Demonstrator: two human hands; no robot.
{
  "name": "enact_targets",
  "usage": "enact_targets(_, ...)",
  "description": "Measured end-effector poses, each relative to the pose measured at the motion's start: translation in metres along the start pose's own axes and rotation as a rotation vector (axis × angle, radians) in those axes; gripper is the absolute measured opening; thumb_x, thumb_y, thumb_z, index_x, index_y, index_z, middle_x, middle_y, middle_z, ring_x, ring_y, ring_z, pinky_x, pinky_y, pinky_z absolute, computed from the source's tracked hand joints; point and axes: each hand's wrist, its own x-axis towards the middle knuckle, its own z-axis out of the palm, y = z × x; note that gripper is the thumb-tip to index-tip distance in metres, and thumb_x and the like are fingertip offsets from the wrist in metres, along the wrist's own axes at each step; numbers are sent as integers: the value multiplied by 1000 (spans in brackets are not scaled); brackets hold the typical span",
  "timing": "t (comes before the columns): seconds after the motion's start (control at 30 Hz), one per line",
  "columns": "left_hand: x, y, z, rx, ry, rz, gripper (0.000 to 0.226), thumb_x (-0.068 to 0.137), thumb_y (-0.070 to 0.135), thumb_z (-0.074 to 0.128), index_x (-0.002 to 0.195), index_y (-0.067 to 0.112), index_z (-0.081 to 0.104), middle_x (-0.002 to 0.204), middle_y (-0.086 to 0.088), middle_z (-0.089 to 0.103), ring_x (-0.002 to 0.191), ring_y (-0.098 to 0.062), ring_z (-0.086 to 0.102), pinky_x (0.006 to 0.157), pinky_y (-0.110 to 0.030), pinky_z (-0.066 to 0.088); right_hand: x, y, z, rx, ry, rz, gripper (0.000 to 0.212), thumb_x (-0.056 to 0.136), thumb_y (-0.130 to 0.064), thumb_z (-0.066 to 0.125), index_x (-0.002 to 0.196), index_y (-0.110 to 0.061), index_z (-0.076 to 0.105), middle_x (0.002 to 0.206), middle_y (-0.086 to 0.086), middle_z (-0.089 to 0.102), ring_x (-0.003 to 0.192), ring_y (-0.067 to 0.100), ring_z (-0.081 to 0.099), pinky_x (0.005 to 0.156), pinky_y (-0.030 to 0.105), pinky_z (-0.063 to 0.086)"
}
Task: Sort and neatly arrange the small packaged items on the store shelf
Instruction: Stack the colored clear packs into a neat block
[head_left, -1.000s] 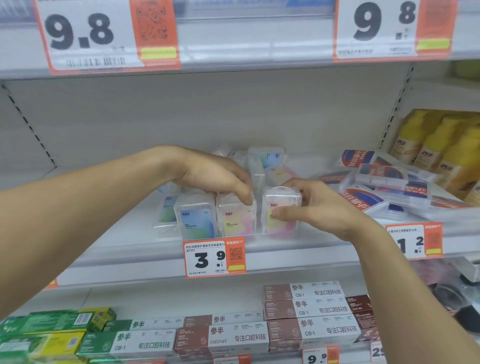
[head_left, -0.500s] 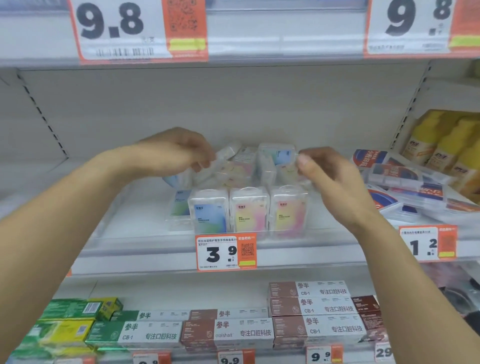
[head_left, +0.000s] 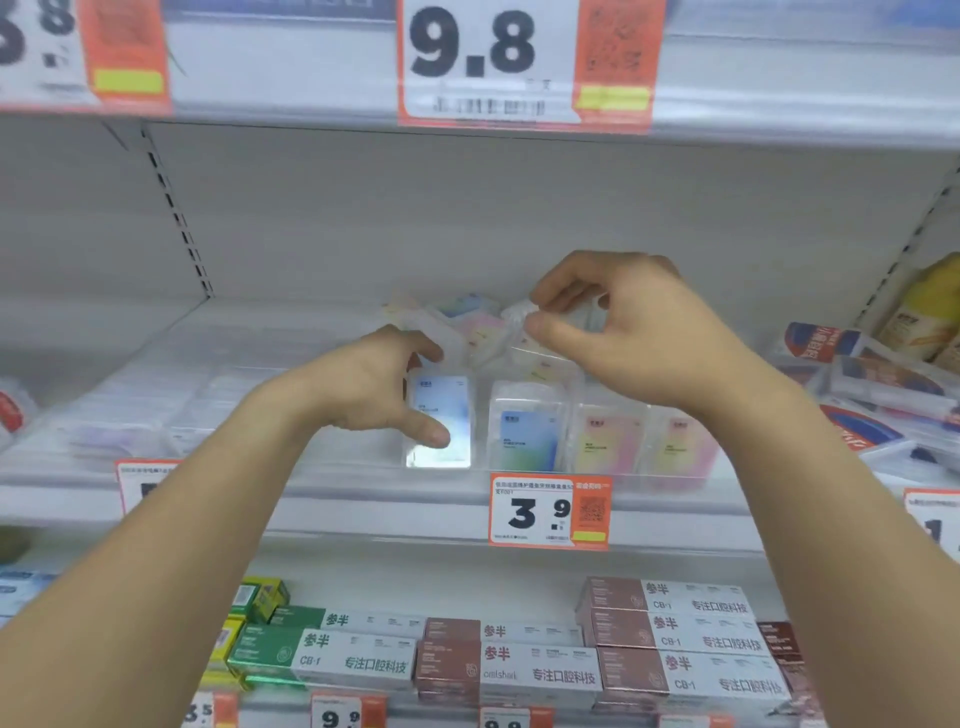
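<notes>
The left hand (head_left: 371, 387) grips an upright blue clear packet (head_left: 440, 421) at the left end of the shelf's (head_left: 363, 499) near row, while the right hand (head_left: 631, 332) pinches another clear packet (head_left: 519, 314) above the far pile.

Compared with half a second earlier, the left hand (head_left: 379, 387) has come down from the jumbled rear packs and now grips a blue-labelled pack (head_left: 440, 421) upright at the left end of the front row, making four. The right hand (head_left: 623, 332) now pinches a clear pack (head_left: 519, 314) lifted from the rear heap.
</notes>
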Motion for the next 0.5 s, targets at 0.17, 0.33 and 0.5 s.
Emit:
enact_targets(0.17, -7, 3, -6, -104, 64, 100, 57, 59, 37, 89, 105, 31, 55, 110, 7, 59, 90, -17, 63, 80, -37, 54, 7, 8, 6, 17, 33, 99, 16, 84, -32, 69, 95, -21, 71, 89, -10, 72, 87, 3, 65, 75, 8, 45)
enact_targets(0.33, -14, -3, -8, -347, -57, 136, 58, 55, 47, 83, 104, 32, 58, 100, 10, 70, 91, -23, 67, 89, -46, 53, 13, 20, 0, 52, -28, 210, 15, 85, -36, 69, 96, -27, 70, 90, -14, 71, 83, -3, 64, 68, 9, 44)
enact_targets(0.5, -13, -2, -6, -401, -83, 191, 48, 68, 29, 86, 110, 31, 63, 103, 7, 70, 95, -22, 67, 87, -35, 54, 16, 25, 2, 39, -127, 267, 19, 82, -40, 71, 97, -29, 70, 91, -12, 71, 86, 7, 67, 80, 27, 55)
